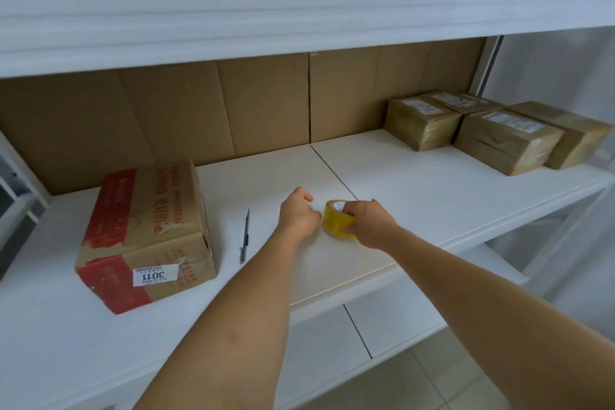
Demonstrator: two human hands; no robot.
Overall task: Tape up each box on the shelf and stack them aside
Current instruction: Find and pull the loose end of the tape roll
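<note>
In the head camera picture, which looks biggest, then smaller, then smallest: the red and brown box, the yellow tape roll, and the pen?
1. Red and brown box, by far the largest.
2. Tape roll, held by the right hand.
3. Pen, longer than the roll but very thin.
All three lie about equally near, so the order is fair.

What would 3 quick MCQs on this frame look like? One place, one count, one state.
1. Where does the pen-like tool lie?
A. between the big red-and-brown box and the hands
B. on the small boxes
C. on the upper shelf

2. How many small taped boxes sit at the right?
A. two
B. four
C. six

3. What does the right hand hold?
A. nothing
B. the tape roll
C. a box flap

Key: 1 A, it lies on the shelf board beside the box; 2 B, four tops show; 3 B, fingers curl round the yellow roll.
</note>
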